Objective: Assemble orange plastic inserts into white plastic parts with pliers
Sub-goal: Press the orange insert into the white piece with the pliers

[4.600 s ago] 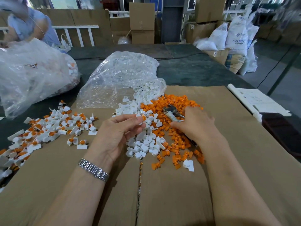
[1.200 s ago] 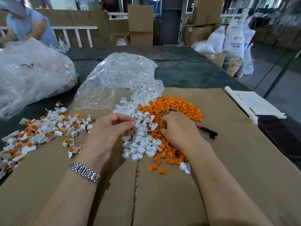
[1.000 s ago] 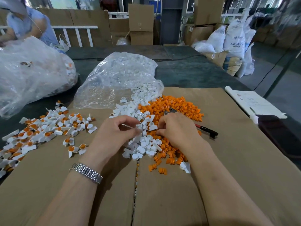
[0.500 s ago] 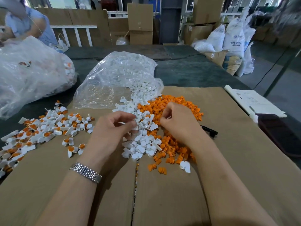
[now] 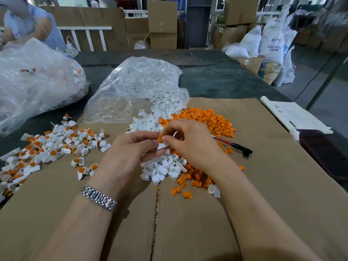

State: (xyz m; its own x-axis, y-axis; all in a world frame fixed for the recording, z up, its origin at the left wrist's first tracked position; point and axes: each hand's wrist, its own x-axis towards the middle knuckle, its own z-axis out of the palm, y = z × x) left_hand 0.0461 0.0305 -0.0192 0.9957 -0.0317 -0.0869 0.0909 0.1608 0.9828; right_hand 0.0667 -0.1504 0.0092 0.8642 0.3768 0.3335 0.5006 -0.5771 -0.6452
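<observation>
My left hand [image 5: 131,155] holds a white plastic part [image 5: 162,146] between thumb and fingers above the heap. My right hand [image 5: 190,142] pinches an orange insert [image 5: 160,138] right at the top of that white part. Below the hands lies a heap of loose white parts [image 5: 163,166]. Loose orange inserts [image 5: 209,117] spread behind and to the right of it. The pliers [image 5: 235,146], with red and black handles, lie on the cardboard to the right of my right hand, held by neither hand.
Assembled white-and-orange pieces [image 5: 47,147] are scattered at the left. A clear bag of white parts [image 5: 135,87] lies behind the heap, a bigger bag [image 5: 32,81] at far left. Another person [image 5: 28,25] works at the back left. Papers [image 5: 293,115] lie at the right edge.
The pliers left my right hand and now lie on the cardboard. My right hand picked an orange insert from the pile and brought it to the white part in my left hand.
</observation>
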